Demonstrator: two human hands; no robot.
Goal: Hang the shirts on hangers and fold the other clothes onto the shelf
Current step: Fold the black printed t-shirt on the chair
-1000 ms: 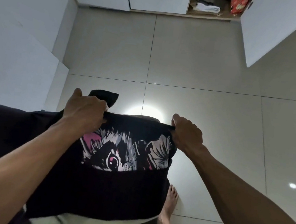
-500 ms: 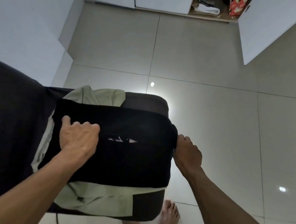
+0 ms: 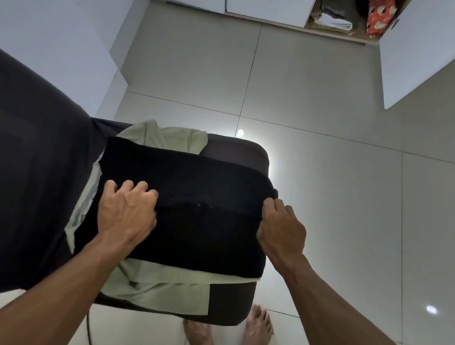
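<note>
A black garment [image 3: 204, 186] lies folded into a wide band across the dark seat [image 3: 229, 303], its printed side hidden. My left hand [image 3: 125, 211] rests on its left part with fingers curled into the cloth. My right hand [image 3: 282, 231] grips the garment's right edge at the seat's side. Under it spreads a pale green garment [image 3: 165, 285], showing at the back and the front.
The open wardrobe shelf [image 3: 334, 30] at the top holds folded clothes [image 3: 333, 19] and a red patterned bag [image 3: 381, 13]. Its white door [image 3: 427, 54] swings out at the right. White wall at the left, tiled floor [image 3: 334, 186] all round, my bare feet [image 3: 227, 343] below the seat.
I have lowered the lifted black garment onto the seat and folded it over, hiding the print. Both hands came down and toward me with it.
</note>
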